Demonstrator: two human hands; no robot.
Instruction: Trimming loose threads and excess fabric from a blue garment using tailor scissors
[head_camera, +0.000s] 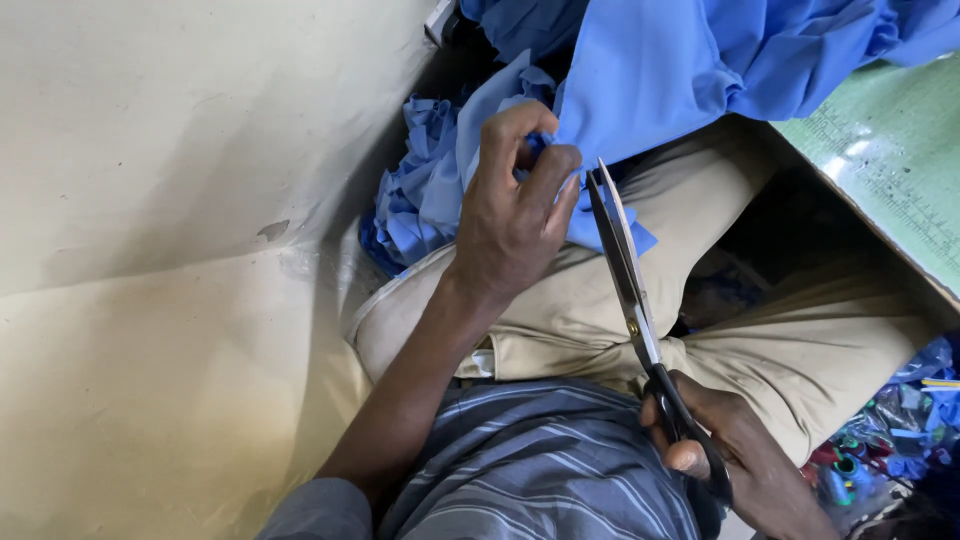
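One pair of scissors (630, 285), blades nearly closed, gripped in right hand (735, 455); one blue cloth (660, 70) pinched by left hand (515, 205); two hands, no containers.

Two hands — left (515, 215), right (735, 450) — one scissors (625, 270), one blue cloth (680, 60).

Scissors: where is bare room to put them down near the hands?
Free: the beige surface left of the left hand, and the green table beyond the right knee. Crowded: the lap under the blue cloth, where the right hand holds the scissors.
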